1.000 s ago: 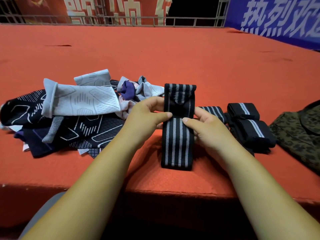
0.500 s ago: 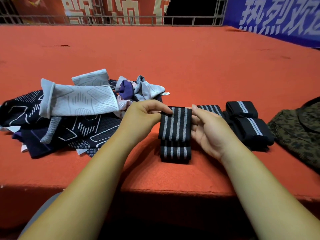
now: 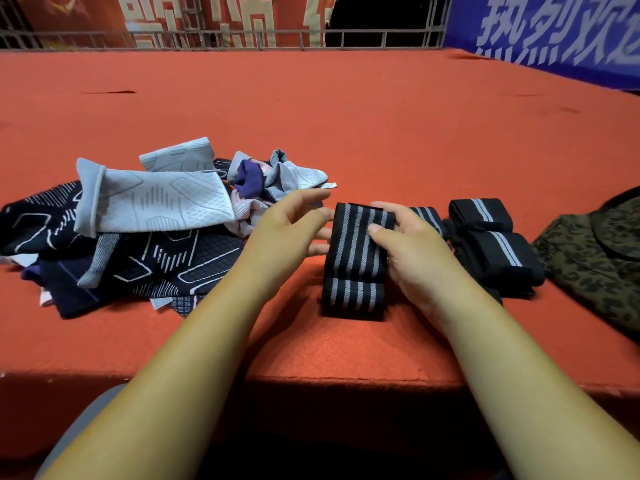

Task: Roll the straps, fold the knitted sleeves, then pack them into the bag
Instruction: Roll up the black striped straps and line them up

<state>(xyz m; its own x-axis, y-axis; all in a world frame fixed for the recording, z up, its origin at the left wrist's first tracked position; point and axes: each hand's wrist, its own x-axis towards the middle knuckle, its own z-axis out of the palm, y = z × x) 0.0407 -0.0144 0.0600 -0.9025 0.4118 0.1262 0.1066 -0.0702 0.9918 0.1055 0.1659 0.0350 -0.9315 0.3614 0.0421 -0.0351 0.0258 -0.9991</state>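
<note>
Near the middle of the frame, close to the front edge of the red felt-covered table (image 3: 346, 116), I see the black elastic strap with grey lengthwise stripes (image 3: 356, 258). It is wound into a flat, thick bundle. Its top layer shows four pale stripes running away from me, and a lower layer sticks out at the front with the same stripes.

My view has the right hand (image 3: 412, 251) clamped on it, thumb pressed on the top face and fingers curled round the far right side. The left hand (image 3: 287, 230) is loose, fingers spread and blurred, tips at the strap's left edge. I cannot tell whether they touch it.

Right of the bundle lie finished black rolled straps (image 3: 491, 237), touching one another. At the right edge sits a green camouflage fabric bag (image 3: 595, 258). Left of centre is a heap of grey, navy and purple patterned knitted sleeves (image 3: 152, 202).
</note>
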